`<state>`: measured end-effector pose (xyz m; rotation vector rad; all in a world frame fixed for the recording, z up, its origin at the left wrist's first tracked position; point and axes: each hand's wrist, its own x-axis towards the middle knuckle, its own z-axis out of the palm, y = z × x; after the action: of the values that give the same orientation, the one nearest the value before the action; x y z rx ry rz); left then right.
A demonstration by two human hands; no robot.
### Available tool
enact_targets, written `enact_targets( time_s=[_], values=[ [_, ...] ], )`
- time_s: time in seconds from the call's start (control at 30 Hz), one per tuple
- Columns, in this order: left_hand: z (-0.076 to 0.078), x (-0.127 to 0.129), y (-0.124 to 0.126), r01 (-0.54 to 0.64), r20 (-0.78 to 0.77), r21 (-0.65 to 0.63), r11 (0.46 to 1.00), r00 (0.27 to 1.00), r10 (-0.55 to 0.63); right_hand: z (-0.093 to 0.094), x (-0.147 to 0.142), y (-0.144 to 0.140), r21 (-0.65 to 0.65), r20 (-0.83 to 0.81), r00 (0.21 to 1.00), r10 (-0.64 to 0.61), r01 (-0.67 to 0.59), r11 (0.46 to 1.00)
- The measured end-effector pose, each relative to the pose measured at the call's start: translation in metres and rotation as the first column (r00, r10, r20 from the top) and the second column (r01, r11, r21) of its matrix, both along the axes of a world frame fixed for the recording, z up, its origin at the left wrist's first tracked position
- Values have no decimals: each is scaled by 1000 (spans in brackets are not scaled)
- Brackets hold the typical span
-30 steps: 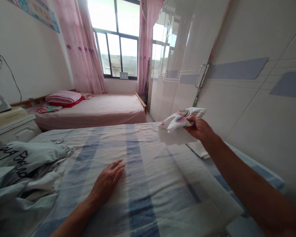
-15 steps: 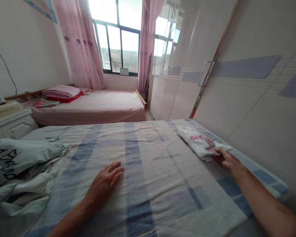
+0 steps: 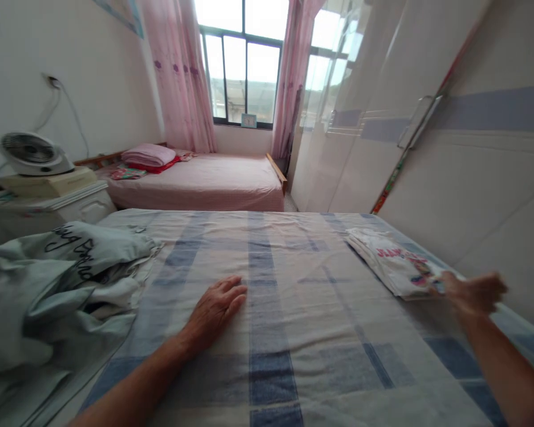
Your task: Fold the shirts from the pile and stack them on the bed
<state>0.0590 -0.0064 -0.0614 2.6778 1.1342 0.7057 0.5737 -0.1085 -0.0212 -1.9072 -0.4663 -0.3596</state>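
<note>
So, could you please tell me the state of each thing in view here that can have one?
Left hand: open, flat on the checked bedsheet.
Right hand: blurred, at the near edge of the folded garments; grip unclear.
Folded garments: folded, stacked flat.
Grey-green clothes: unfolded, heaped.
Curtains: drawn apart.
Wardrobe doors: shut.
Pink bed: made.

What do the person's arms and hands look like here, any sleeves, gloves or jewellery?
Both forearms are bare with no sleeves in view. The left hand shows no glove, ring or watch. The right hand is motion-blurred; no glove shows, and finer detail cannot be told.
</note>
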Motion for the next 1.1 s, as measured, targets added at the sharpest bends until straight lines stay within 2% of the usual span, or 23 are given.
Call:
enact_targets(
  time_s=[0.03,0.07,0.13,0.17,0.23,0.3,0.33,0.4,0.47,0.5,0.57,0.63,0.83,0.9,0.93,1.0,1.03,1.1],
  values=[
    [0,0,-1,6,-4,5,1000,1000,-6,3,-3,2,-35,130,988,-85,90,995],
    [0,1,-2,10,-11,4,1000,1000,-10,5,-7,8,-57,235,971,-36,51,997],
    [1,1,-2,15,-11,2,1000,1000,-15,7,-17,30,-200,294,932,213,-158,967],
    [1,0,-1,16,-10,1,1000,1000,-16,6,-27,44,-281,275,890,364,-288,915],
    [1,0,-1,17,-3,3,1000,1000,-17,1,-59,71,-420,211,770,602,-485,767],
    [1,0,-1,13,-2,6,1000,1000,-13,-10,-101,92,-527,181,648,739,-571,630],
    [2,0,-2,11,-4,7,1000,1000,-11,-17,-121,100,-601,174,606,776,-559,571],
    [2,0,-3,10,-10,17,1000,1000,-10,-33,-155,110,-730,131,575,808,-495,471],
    [3,0,-3,25,-20,29,999,1000,-24,-51,-171,117,-827,118,551,826,-407,389],
    [3,-1,-2,31,-25,35,999,999,-30,-60,-172,121,-857,130,531,837,-364,365],
    [3,-1,-1,39,-33,43,998,999,-37,-74,-167,127,-887,183,484,855,-295,357],
    [2,-2,0,35,-37,46,998,999,-34,-83,-157,133,-889,228,447,865,-266,372],
    [-4,0,3,24,-43,60,998,999,-21,-83,-150,135,-878,269,413,870,-266,397],
    [-1,-7,11,-53,-61,70,996,997,57,-82,-151,134,-880,259,421,869,-267,392],
    [4,-14,17,-129,-69,89,988,988,135,-82,-152,134,-881,256,427,868,-267,391],
    [20,-38,30,-345,-58,168,923,932,359,-83,-152,134,-880,254,426,868,-271,390],
    [30,-53,36,-461,-31,229,857,877,480,-84,-151,134,-880,253,424,870,-273,389],
    [50,-89,43,-670,50,329,666,716,696,-85,-150,135,-880,249,428,869,-276,388]
  ],
)
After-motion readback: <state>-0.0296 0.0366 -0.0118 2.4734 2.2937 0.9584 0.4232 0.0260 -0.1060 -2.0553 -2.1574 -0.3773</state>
